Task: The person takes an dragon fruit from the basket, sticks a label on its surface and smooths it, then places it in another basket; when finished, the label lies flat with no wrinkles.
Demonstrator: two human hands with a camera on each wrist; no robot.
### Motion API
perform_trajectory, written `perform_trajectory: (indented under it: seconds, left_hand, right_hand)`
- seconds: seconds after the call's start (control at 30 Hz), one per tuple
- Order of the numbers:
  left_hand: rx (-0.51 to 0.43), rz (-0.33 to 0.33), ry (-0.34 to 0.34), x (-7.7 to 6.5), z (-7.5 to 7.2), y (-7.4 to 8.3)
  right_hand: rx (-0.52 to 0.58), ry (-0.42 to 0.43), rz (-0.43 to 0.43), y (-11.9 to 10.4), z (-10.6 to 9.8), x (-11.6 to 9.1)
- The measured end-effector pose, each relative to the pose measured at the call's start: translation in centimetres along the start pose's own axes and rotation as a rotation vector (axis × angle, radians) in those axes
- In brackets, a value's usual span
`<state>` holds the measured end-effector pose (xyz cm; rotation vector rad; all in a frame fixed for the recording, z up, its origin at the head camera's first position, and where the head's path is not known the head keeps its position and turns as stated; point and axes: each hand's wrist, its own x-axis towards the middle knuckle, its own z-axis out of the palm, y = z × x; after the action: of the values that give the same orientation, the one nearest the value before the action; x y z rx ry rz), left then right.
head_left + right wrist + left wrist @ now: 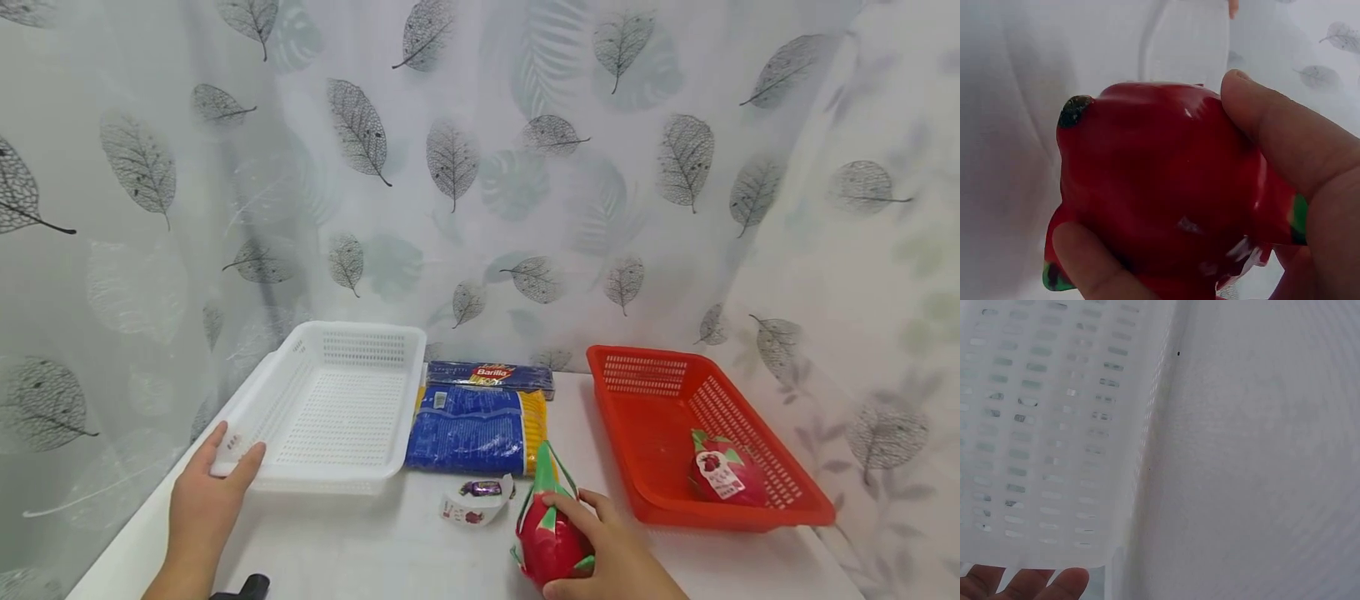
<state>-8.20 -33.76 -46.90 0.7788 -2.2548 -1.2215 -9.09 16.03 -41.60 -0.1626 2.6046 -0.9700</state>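
Observation:
In the head view my left hand (206, 500) grips the near left corner of a white plastic basket (258, 471), thumb over the rim. The left wrist view shows its fingertips (1066, 584) at the edge of the slotted basket wall (1041, 450). At the front of the table my right hand (600, 546) holds a red dragon fruit (547, 546) with green leaf tips, fingers and thumb around it. Close up in the right wrist view, the shiny dragon fruit (1154, 169) sits between thumb and fingers. Nothing lies in the white basket.
A red basket (645, 483) at the right holds another dragon fruit (738, 479) with a label. Between the baskets lie a blue pasta bag (468, 429), a Barilla spaghetti box (487, 375), a curled white label strip (461, 512) and a purple-wrapped candy (482, 488).

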Motion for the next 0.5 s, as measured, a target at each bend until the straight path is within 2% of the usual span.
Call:
perform_trajectory:
  seconds: [0.27,0.5]
  left_hand:
    - [0.005,0.025,0.031,-0.1,0.1,-0.3]
    - [0.008,0.018,0.027,0.0,0.2,-0.3]
  right_hand:
    - [0.003,-0.079,0.012,0.7,0.8,0.8]
    - [0.018,-0.097,0.083,0.6,0.7,1.2]
